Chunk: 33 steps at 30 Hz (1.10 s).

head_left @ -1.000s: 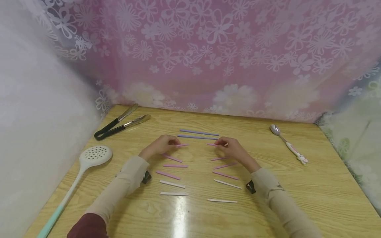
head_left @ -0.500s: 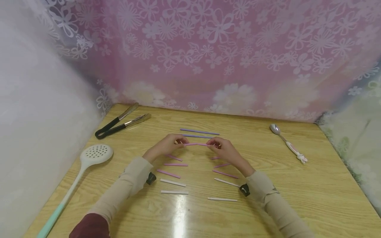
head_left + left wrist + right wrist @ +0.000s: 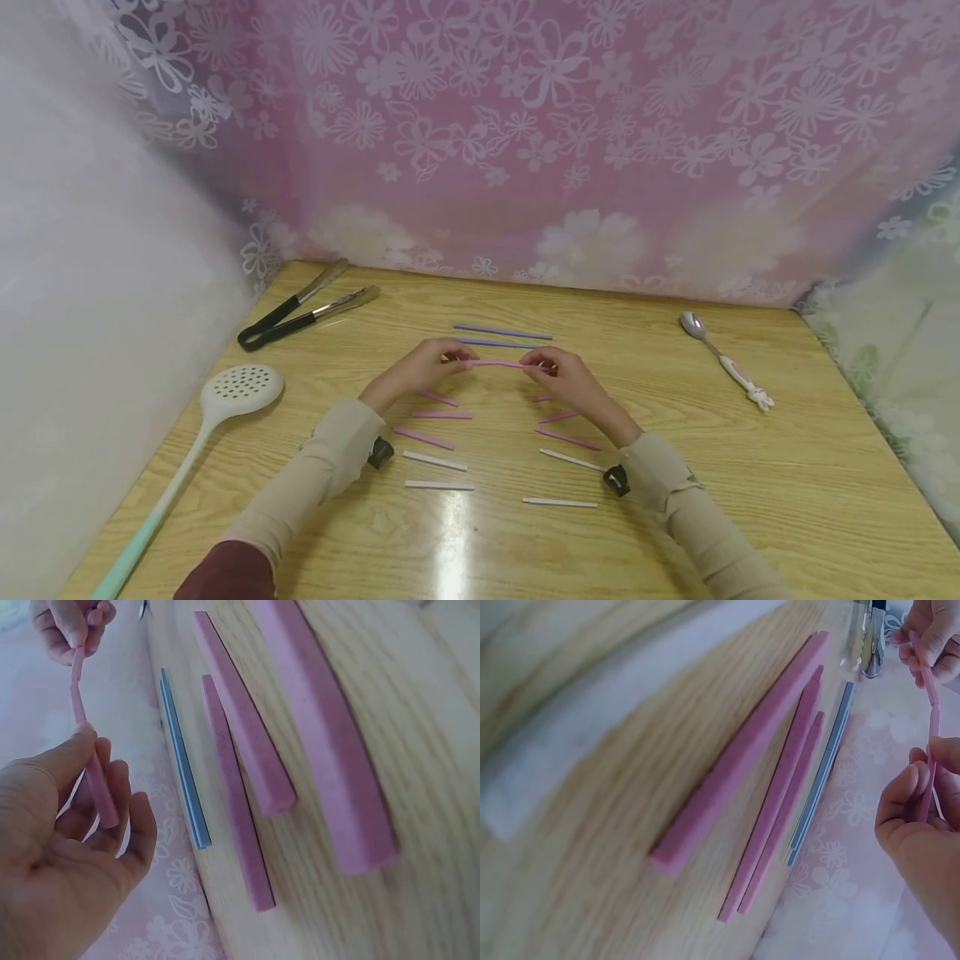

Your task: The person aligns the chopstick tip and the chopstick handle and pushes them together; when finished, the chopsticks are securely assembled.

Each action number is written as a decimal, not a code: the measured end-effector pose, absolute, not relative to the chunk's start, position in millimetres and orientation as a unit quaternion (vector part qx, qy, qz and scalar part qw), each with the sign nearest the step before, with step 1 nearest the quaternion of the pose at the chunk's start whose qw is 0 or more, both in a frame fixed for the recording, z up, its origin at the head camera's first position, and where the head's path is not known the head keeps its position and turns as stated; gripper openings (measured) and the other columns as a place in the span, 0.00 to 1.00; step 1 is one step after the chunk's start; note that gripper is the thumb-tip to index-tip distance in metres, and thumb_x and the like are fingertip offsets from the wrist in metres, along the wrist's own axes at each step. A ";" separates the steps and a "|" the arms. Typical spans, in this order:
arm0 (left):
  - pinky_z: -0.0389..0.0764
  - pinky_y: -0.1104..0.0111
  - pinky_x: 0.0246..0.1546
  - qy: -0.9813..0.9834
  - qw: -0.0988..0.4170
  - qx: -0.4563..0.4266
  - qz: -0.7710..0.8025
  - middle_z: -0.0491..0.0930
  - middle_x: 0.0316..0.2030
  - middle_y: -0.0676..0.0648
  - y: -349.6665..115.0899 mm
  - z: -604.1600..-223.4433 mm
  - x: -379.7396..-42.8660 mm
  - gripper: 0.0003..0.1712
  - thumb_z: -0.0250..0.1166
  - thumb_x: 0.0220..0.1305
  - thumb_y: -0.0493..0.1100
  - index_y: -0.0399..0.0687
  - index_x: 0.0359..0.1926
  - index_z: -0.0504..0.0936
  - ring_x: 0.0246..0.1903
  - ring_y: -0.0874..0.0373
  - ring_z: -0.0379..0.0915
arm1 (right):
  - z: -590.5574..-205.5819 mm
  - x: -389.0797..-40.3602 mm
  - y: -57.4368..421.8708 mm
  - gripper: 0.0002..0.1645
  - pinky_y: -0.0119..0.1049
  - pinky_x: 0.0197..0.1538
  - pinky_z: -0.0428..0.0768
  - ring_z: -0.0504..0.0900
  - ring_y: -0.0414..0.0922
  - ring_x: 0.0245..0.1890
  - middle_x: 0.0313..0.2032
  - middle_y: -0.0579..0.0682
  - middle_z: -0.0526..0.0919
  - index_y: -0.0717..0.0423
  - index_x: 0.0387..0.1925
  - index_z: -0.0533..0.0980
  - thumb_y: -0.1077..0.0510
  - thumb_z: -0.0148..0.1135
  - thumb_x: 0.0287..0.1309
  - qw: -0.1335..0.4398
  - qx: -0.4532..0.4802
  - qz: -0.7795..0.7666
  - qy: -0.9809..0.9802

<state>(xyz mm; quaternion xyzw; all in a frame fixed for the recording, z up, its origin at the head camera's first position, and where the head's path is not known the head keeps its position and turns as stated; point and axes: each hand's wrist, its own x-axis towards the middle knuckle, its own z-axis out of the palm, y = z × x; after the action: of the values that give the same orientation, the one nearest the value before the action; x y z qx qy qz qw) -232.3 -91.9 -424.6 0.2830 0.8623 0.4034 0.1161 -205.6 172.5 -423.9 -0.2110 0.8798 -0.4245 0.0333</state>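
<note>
In the head view my left hand (image 3: 423, 367) and right hand (image 3: 564, 373) meet above the table's middle. Thumb and fingers of the left pinch one pink chopstick piece (image 3: 101, 801). The right pinches a second pink chopstick piece (image 3: 934, 726). Their inner ends touch, with a slight bend at the joint in both wrist views; how deep one end sits in the other cannot be told. Just behind the hands lie two long blue chopsticks (image 3: 502, 332). More pink pieces (image 3: 442, 415) lie on the left, and similar pink pieces (image 3: 567, 439) on the right, partly hidden by the right hand.
White pieces (image 3: 439, 485) lie nearer the front, with matching white pieces (image 3: 559, 502) to the right. Black-handled tongs (image 3: 307, 312) and a slotted skimmer (image 3: 242, 392) are at the left. A rabbit-handled spoon (image 3: 727, 362) lies right. A pink flowered cloth (image 3: 525, 167) hangs behind.
Both hands have moved inward, bringing the two separate pink pieces end to end. Over the last half second the hands have hardly moved, and the pieces now look straighter in line.
</note>
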 end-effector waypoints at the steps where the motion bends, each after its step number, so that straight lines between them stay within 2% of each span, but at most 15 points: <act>1: 0.77 0.67 0.44 0.861 0.115 0.285 0.405 0.80 0.42 0.48 -91.6 -424.2 -231.6 0.14 0.57 0.69 0.42 0.42 0.51 0.80 0.41 0.58 0.73 | -423.8 -205.2 172.5 0.10 0.39 0.40 0.80 0.81 0.49 0.36 0.39 0.56 0.83 0.62 0.44 0.79 0.61 0.58 0.64 0.031 -0.212 -0.426 0.879; 6: 0.74 0.71 0.35 0.852 0.111 0.294 0.418 0.79 0.43 0.46 -90.9 -422.3 -229.0 0.15 0.57 0.69 0.41 0.41 0.52 0.80 0.32 0.60 0.68 | -423.7 -203.7 172.6 0.09 0.39 0.41 0.82 0.82 0.49 0.37 0.41 0.57 0.82 0.62 0.43 0.80 0.63 0.60 0.62 0.009 -0.217 -0.443 0.870; 12: 0.74 0.71 0.36 0.847 0.104 0.298 0.427 0.81 0.46 0.45 -90.8 -424.1 -229.0 0.14 0.57 0.69 0.41 0.42 0.51 0.81 0.34 0.61 0.69 | -422.6 -202.3 172.3 0.09 0.34 0.41 0.83 0.83 0.47 0.37 0.41 0.56 0.82 0.61 0.41 0.82 0.63 0.62 0.60 0.000 -0.210 -0.456 0.865; 26: 0.73 0.73 0.34 0.841 0.111 0.298 0.438 0.81 0.46 0.45 -87.5 -425.7 -228.4 0.14 0.57 0.69 0.40 0.41 0.52 0.80 0.34 0.60 0.67 | -422.9 -201.6 174.8 0.08 0.32 0.39 0.82 0.83 0.48 0.36 0.39 0.55 0.82 0.61 0.40 0.82 0.63 0.62 0.61 0.004 -0.207 -0.457 0.865; 33: 0.76 0.71 0.38 0.842 0.111 0.306 0.431 0.80 0.50 0.43 -86.0 -427.9 -227.5 0.15 0.57 0.69 0.41 0.40 0.52 0.80 0.37 0.60 0.70 | -426.2 -201.0 175.9 0.08 0.36 0.41 0.83 0.84 0.51 0.37 0.39 0.57 0.82 0.63 0.40 0.82 0.65 0.62 0.60 0.003 -0.219 -0.459 0.861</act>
<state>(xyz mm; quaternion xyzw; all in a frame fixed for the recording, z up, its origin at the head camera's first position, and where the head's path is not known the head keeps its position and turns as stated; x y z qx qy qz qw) -227.5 -86.0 -427.9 0.3061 0.8417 0.4307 0.1106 -201.0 175.9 -426.2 -0.2194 0.8610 -0.4588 0.0032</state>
